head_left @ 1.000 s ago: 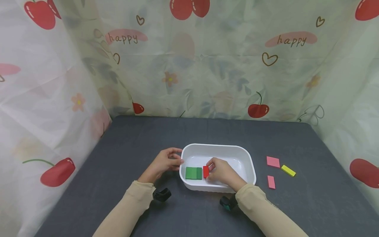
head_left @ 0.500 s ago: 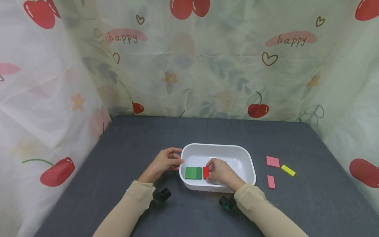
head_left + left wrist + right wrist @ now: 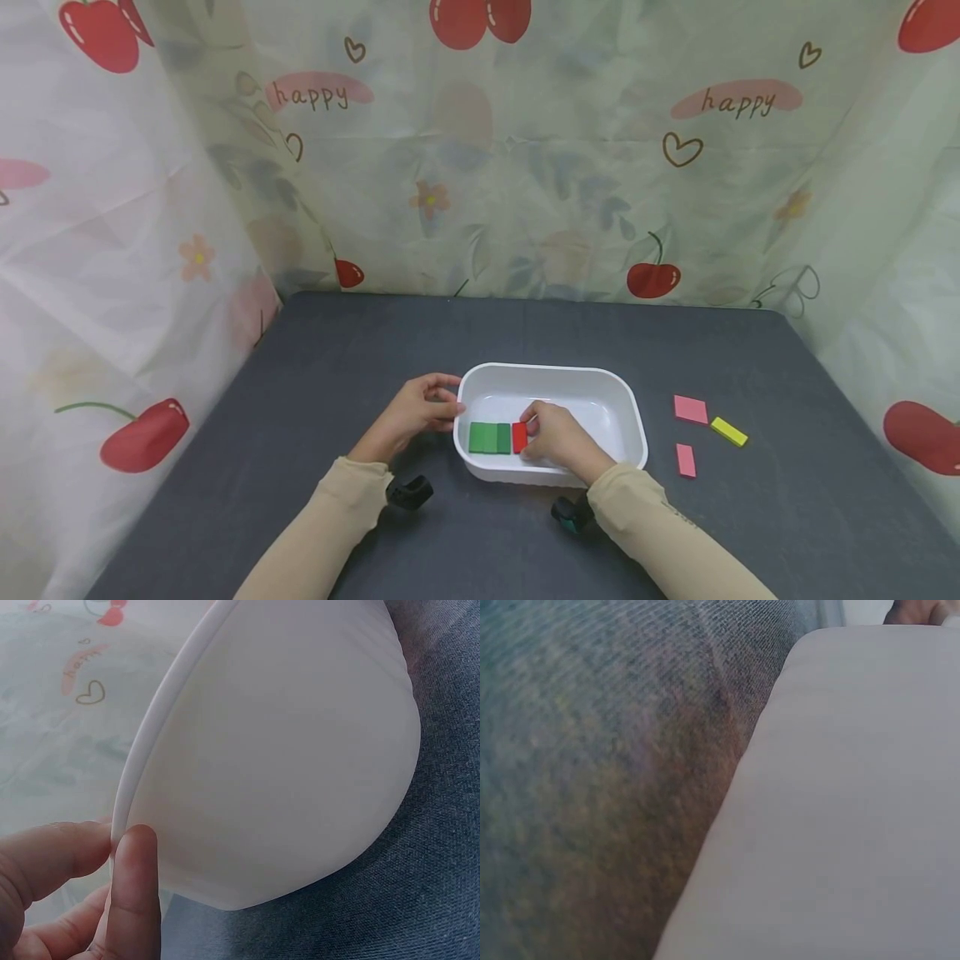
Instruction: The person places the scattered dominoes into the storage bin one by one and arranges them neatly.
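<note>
A white plastic basin (image 3: 615, 425) stands on the dark table. My left hand (image 3: 418, 410) pinches the basin's left rim between thumb and fingers; the left wrist view shows the thumb and fingers (image 3: 135, 877) on either side of that edge. Inside the basin, my right hand (image 3: 558, 433) holds a small red block (image 3: 519, 437) by its right side. Just left of the red block, green blocks (image 3: 490, 437) lie in a row against each other, with a narrow gap to the red one. In the right wrist view the basin's outer wall (image 3: 840, 787) hides my right hand.
Right of the basin lie a pink square block (image 3: 690, 409), a slim yellow block (image 3: 729, 431) and a pink rectangular block (image 3: 686, 460). A patterned cloth (image 3: 555, 192) hangs behind the table (image 3: 360, 333) and along both sides.
My right hand and sleeve have shifted slightly left, with the red block staying close to the green row. My left hand has kept its place on the rim.
</note>
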`<state>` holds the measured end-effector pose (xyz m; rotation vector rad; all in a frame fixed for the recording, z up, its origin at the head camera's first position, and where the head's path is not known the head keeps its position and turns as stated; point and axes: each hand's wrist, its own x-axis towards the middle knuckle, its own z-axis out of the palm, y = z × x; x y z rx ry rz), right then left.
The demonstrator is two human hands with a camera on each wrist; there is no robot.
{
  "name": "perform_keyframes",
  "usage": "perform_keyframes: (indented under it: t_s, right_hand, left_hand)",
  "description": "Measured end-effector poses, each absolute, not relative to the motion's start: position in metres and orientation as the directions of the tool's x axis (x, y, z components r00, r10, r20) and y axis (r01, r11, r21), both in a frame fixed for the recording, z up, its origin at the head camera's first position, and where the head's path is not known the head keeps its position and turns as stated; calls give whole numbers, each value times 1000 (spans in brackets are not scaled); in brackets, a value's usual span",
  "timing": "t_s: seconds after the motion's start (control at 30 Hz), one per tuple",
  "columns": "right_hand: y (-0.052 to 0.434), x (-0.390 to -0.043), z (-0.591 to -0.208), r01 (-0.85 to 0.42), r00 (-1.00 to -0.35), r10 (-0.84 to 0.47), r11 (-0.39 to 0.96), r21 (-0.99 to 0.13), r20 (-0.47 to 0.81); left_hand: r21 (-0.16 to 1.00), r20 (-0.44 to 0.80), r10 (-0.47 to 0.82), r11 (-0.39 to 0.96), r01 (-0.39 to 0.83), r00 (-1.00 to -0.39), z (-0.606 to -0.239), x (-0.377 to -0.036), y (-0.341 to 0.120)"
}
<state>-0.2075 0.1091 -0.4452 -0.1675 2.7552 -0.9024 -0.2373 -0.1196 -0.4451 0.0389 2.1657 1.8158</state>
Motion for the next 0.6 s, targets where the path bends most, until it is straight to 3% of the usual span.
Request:
perform_keyframes:
  t_s: [0.6]
  right_hand:
    - [108, -210, -447, -9, -962, -167, 810, -586, -214]
  left_hand:
    - [961, -236, 199, 196, -198, -951, -446, -238, -119]
